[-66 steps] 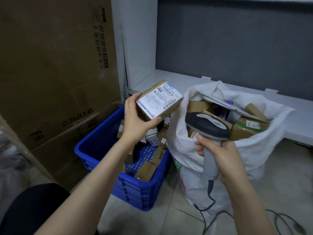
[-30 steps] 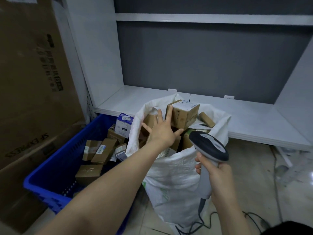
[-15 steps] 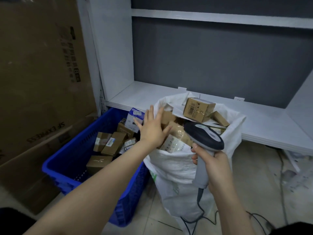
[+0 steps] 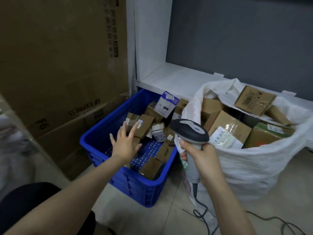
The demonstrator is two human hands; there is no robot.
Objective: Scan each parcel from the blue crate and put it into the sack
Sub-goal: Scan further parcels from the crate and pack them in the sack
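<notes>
**Listener:** Where are your hands?

**Me:** My left hand [image 4: 125, 145] is stretched out over the blue crate [image 4: 140, 187], above its left half. The fingers are spread and straight and hold nothing. The fingertips are close over a brown box, but I cannot tell whether they touch it. My right hand [image 4: 203, 160] is over the crate's right rim, fingers wrapped tightly round the grey handle of the scanner [image 4: 189, 131]. Its dark head points away from me.

**Listener:** What is in the crate?

**Me:** A loose heap of small parcels [image 4: 145, 122], mostly brown cardboard, piled toward the crate's far side. A white and blue box [image 4: 166, 104] stands tilted on top at the back. One more brown parcel lies near the crate's front right corner, and the dotted blue bottom shows in the middle.

**Listener:** And the sack?

**Me:** The sack [image 4: 254, 167] is white and woven and stands just right of the crate, its side against the crate's right wall. Its mouth is open and it is full of brown boxes. A barcoded parcel [image 4: 254, 100] lies on top at the far side.

**Listener:** Anything else nearby?

**Me:** A large cardboard carton [image 4: 59, 65] stands left of the crate. A white shelf [image 4: 169, 78] runs behind the crate. The scanner's cable [image 4: 203, 216] trails on the floor, right of the crate's near corner.
</notes>
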